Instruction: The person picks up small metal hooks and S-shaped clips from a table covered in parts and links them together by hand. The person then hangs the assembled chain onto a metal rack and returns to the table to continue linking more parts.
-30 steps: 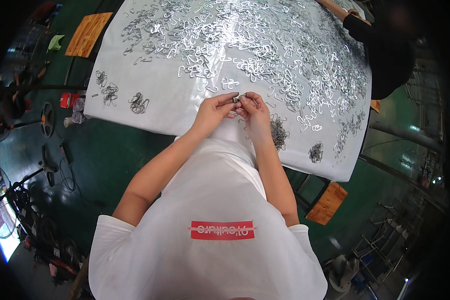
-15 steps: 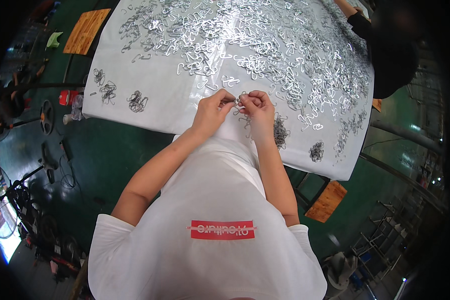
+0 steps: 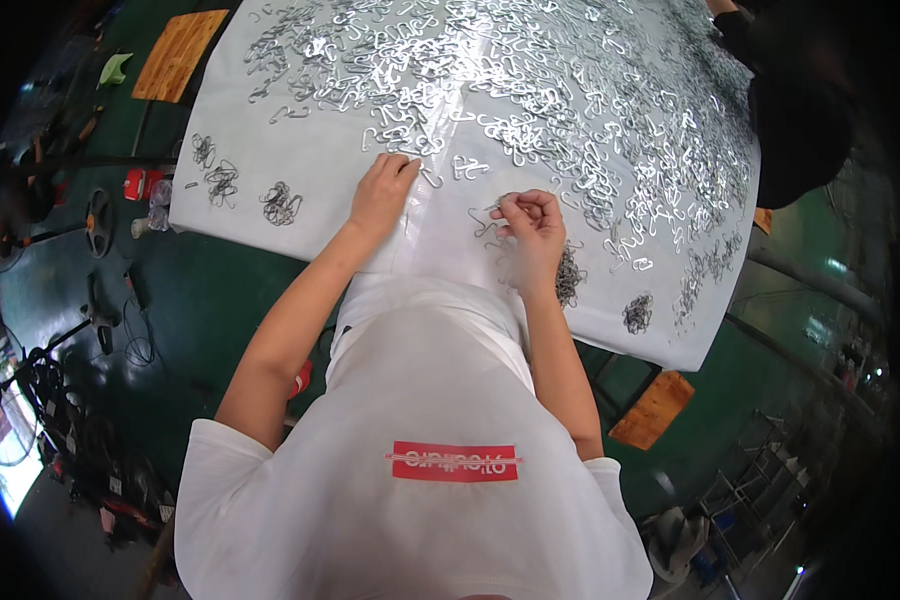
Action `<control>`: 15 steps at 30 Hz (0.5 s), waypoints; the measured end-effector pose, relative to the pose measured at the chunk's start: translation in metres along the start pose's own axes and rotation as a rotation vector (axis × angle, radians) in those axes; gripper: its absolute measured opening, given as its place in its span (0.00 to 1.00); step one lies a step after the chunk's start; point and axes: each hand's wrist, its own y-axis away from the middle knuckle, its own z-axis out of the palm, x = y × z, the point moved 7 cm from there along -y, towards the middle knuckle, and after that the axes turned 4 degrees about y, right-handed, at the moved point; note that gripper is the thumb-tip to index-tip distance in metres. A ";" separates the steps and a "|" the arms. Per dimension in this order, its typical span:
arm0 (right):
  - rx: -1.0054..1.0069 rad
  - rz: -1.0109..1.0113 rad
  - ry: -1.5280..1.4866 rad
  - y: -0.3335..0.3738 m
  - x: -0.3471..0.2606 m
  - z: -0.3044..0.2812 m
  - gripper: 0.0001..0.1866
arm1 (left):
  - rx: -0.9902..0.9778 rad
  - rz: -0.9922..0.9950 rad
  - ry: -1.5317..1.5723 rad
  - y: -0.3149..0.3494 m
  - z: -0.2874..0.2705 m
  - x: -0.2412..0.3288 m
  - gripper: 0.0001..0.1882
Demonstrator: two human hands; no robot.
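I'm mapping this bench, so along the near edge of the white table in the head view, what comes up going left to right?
Small dark wire tangles → left hand flat on the sheet → right hand pinching a thin bent wire hook → dark pile of wire pieces → smaller dark wire clump.

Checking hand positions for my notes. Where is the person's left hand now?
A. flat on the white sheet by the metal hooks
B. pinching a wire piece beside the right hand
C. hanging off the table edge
A: the left hand lies on the white sheet at the hooks, apart from the right hand.
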 end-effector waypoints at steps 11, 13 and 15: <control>-0.112 -0.069 0.053 0.007 0.007 0.017 0.11 | -0.143 -0.618 1.111 -0.007 -0.015 0.045 0.10; -0.112 -0.092 0.075 0.008 0.002 0.018 0.11 | -0.177 -0.597 1.087 -0.010 -0.021 0.058 0.10; -0.116 -0.108 0.107 0.008 -0.002 0.018 0.11 | -0.174 -0.546 1.076 -0.014 -0.025 0.068 0.09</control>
